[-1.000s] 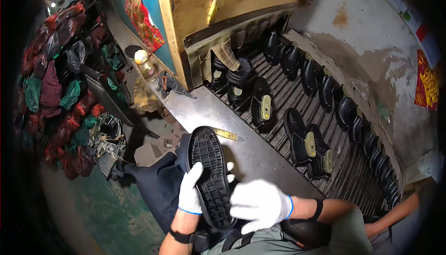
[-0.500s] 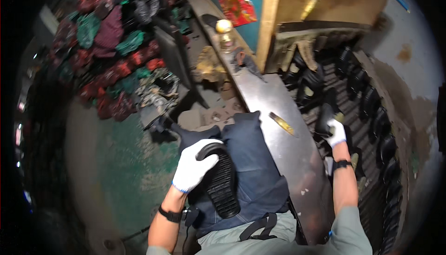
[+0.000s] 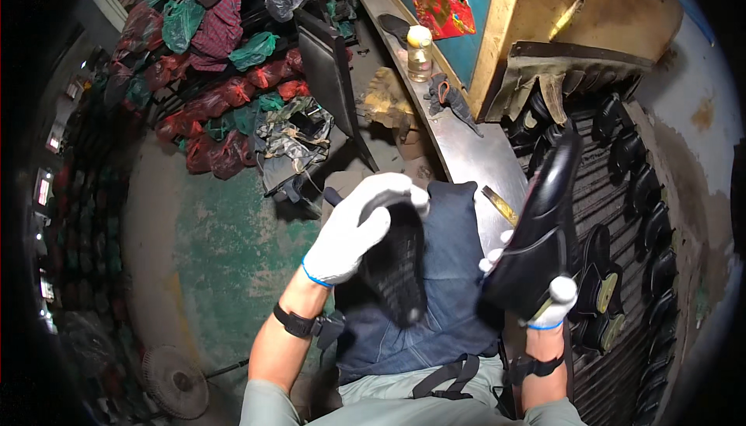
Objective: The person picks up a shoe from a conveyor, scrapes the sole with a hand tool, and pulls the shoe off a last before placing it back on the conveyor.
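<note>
Above my lap, my left hand (image 3: 350, 232) in a white glove is closed around one end of a black rubber shoe sole (image 3: 396, 271), whose ridged tread is blurred. My right hand (image 3: 553, 302), also gloved in white, grips a black shoe (image 3: 544, 216) near its opening. That shoe is tilted, toe pointing up and away, beside the sole and apart from it. Dark blue denim cloth (image 3: 458, 271) covers my lap beneath both. A yellow-handled tool (image 3: 499, 205) lies on the metal bench (image 3: 466, 142), partly hidden by the shoe.
On my right, a ribbed conveyor (image 3: 614, 228) carries several black shoes under a brown machine hood (image 3: 598, 6). A bottle with a yellow top (image 3: 420, 53) stands at the bench's far end. Red and green bags (image 3: 225, 100) are piled far left; a fan (image 3: 177, 383) stands near left.
My right hand has come back from the conveyor with a black shoe, nearer the sole. The sole has turned slightly in my left hand, and the whole view has shifted.
</note>
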Demonstrator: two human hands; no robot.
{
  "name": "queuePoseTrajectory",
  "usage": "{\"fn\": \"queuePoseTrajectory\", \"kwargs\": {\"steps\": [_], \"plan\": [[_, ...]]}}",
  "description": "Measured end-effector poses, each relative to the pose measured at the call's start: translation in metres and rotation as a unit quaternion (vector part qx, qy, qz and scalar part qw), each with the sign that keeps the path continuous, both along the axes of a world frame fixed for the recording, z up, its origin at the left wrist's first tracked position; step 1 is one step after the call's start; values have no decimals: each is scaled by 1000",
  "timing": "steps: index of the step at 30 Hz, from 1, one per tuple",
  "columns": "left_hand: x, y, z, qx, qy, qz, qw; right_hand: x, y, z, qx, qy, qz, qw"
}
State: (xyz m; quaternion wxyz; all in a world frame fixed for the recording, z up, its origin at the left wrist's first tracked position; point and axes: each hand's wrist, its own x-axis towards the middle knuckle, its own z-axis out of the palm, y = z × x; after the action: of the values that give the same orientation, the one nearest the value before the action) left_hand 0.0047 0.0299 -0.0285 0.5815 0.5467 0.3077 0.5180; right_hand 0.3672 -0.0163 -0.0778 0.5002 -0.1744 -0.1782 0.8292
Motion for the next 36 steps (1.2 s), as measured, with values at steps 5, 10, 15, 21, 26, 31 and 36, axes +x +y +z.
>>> {"fn": "queuePoseTrajectory", "kwargs": {"steps": [5, 10, 15, 21, 26, 31, 36], "plan": [[0, 2, -5, -39, -157, -27, 986, -45, -40, 40, 265, -401, -69, 874], [5, -25, -14, -54, -140, -27, 988, -65, -69, 44, 406, -572, -51, 711], [1, -17, -13, -71, -140, -58, 986, -75, -80, 34, 400, -565, -26, 721], [4, -20, -5, -90, -148, -83, 981, -74, -88, 24, 353, -542, -14, 762], [2, -19, -6, -90, -132, -79, 984, -80, -81, 25, 331, -527, -8, 783], [0, -13, -7, -87, -115, -77, 987, -86, -73, 24, 323, -545, -11, 774], [3, -11, -2, -65, -95, -50, 992, -92, -64, 13, 349, -544, -1, 763]]}}
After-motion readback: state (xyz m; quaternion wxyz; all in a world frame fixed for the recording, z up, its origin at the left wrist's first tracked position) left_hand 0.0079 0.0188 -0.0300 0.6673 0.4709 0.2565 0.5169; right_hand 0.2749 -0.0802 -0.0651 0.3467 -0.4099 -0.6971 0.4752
